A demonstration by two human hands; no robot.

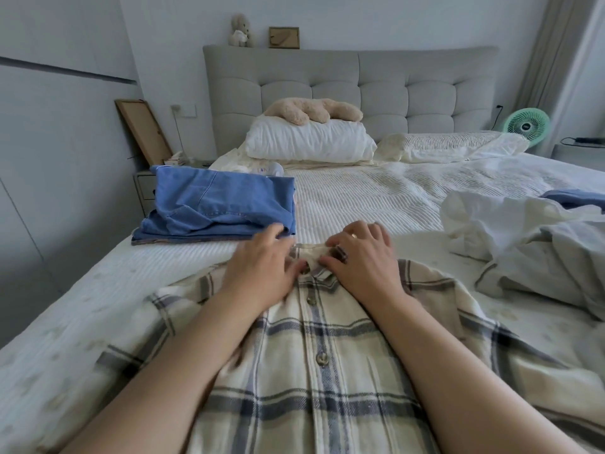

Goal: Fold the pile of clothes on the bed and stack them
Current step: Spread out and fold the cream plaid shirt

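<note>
While the plaid shirt (314,365) lies spread front-up on the near part of the bed (360,198), its long axis runs from the near edge toward the far headboard (360,83), collar at the far end and button placket down the middle. The left hand (262,270) rests on the shirt just left of the collar, thumb pinching the collar cloth. The right hand (360,260) grips the collar from the right, fingers curled over it. Both sleeves splay out left and right. A folded stack of blue denim clothes (219,208) sits at the bed's left edge, just beyond the left hand. A rumpled pile of white and grey clothes (530,244) fills the right side. Bare quilt stays free between them, far of the collar.
</note>
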